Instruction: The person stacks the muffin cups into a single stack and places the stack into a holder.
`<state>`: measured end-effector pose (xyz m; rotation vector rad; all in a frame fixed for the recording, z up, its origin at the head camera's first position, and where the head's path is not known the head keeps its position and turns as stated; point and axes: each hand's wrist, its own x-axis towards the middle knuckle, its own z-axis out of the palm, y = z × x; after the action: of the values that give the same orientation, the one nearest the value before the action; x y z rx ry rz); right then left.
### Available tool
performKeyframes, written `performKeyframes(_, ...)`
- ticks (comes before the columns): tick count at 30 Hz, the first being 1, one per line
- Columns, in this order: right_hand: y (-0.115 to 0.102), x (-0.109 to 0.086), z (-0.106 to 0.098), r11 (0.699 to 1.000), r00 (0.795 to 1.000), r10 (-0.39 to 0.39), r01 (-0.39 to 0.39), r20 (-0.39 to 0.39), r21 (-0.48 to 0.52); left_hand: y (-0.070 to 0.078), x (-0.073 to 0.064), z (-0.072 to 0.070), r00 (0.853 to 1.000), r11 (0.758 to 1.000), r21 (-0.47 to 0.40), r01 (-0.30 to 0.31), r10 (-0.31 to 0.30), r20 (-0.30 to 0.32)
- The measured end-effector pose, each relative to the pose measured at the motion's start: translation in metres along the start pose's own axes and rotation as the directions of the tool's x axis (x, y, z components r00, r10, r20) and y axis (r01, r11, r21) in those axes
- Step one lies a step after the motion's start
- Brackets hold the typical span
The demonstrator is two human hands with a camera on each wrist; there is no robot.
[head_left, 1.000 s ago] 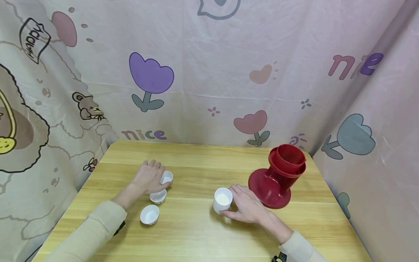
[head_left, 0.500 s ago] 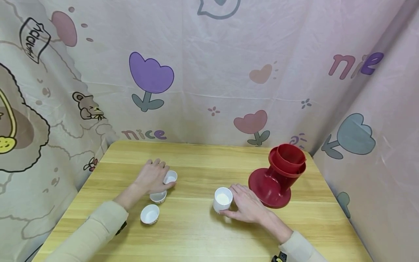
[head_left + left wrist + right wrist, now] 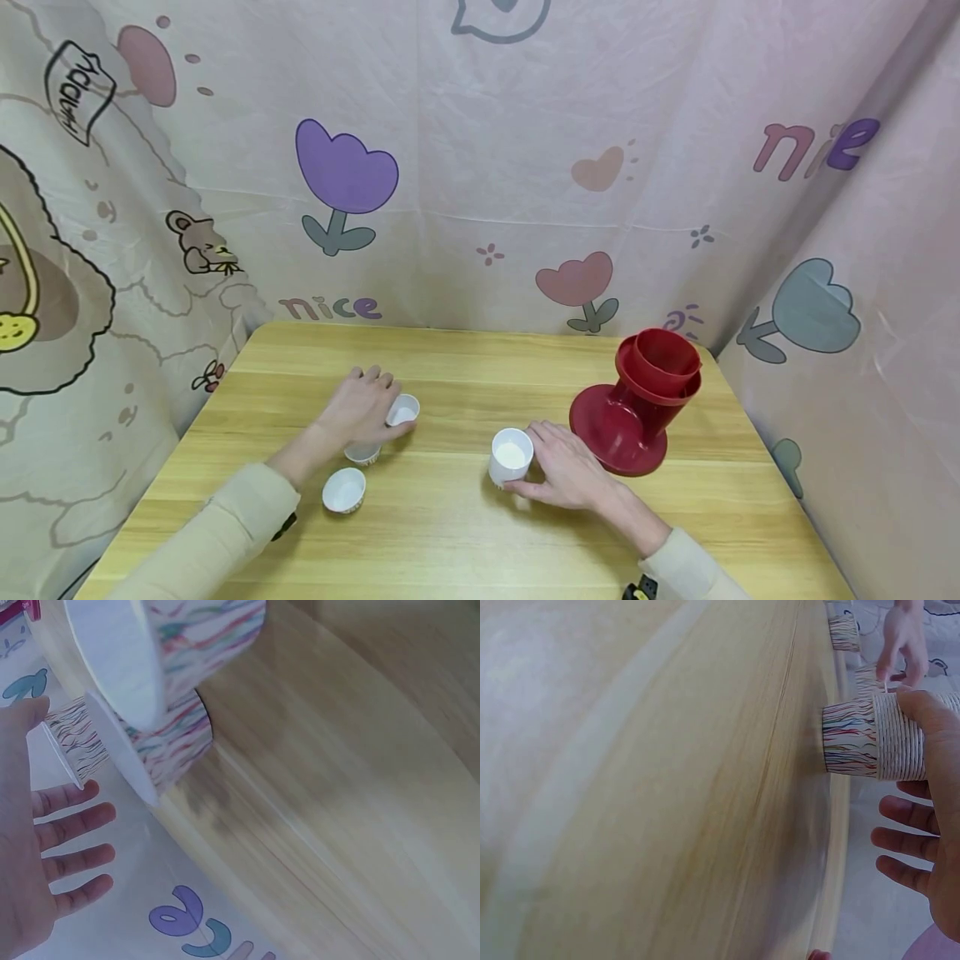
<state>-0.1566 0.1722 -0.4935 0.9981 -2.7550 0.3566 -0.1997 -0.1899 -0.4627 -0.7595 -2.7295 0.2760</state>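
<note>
A pale curtain [image 3: 480, 100] printed with tulips, hearts, cartoon animals and the word "nice" is hanging behind and around a light wood-grain surface [image 3: 450, 542]. Both of the person's arms are reaching over that surface in cream sleeves [image 3: 236, 512], and a dark device [image 3: 641, 589] is showing at the right cuff.

The left hand [image 3: 358, 410] is grasping the far cup [image 3: 405, 408], a white one: its thumb and index finger are closing on opposite sides of the rim, while in the left wrist view the other fingers are extending clear of it. This cup is standing on the left half of the surface, its mouth facing up. Just nearer the person, the middle cup [image 3: 363, 454] is sitting partly under the hand in the head view, and the near cup [image 3: 344, 490] is resting next in that slanting row. Streaks of red, green and dark colour are running down the cups' white outsides.

Right of the surface's middle, the right hand [image 3: 562, 467] is holding the cup stack [image 3: 512, 457] in its grip, the thumb lying on the near side; in the right wrist view many rims are showing close together, and three fingers are stretching out below. Beyond this hand, toward the right edge, a glossy red stand [image 3: 618, 429] is spreading a round, flared base on the wood, and a red cup-shaped top [image 3: 667, 358] is sitting at its upper end.
</note>
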Motion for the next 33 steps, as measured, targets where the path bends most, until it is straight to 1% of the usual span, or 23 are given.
performKeyframes(5, 0.0, 0.0, 0.0, 1.0, 1.0, 0.005, -0.005, 0.005, 0.001, 0.007, 0.001, 0.0, 1.0, 1.0, -0.024, -0.014, 0.014, -0.008)
performKeyframes(12, 0.001, 0.001, 0.0, 1.0, 1.0, 0.005, -0.005, 0.002, -0.005, 0.017, 0.003, -0.006, 1.0, 0.996, -0.084, -0.014, 0.013, -0.014)
performKeyframes(17, 0.001, 0.0, 0.001, 1.0, 1.0, 0.0, 0.0, 0.002, 0.001, 0.024, 0.004, -0.01, 1.0, 0.993, -0.111, -0.027, 0.025, -0.018)
performKeyframes(27, 0.0, 0.0, 0.0, 1.0, 1.0, 0.002, -0.002, 0.003, -0.003, 0.037, 0.008, -0.016, 0.999, 0.983, -0.181, -0.032, 0.028, -0.025)
performKeyframes(33, -0.001, 0.0, 0.0, 1.0, 1.0, 0.007, -0.007, 0.002, -0.006, 0.045, 0.01, -0.024, 0.997, 0.981, -0.184, -0.059, 0.047, -0.067)
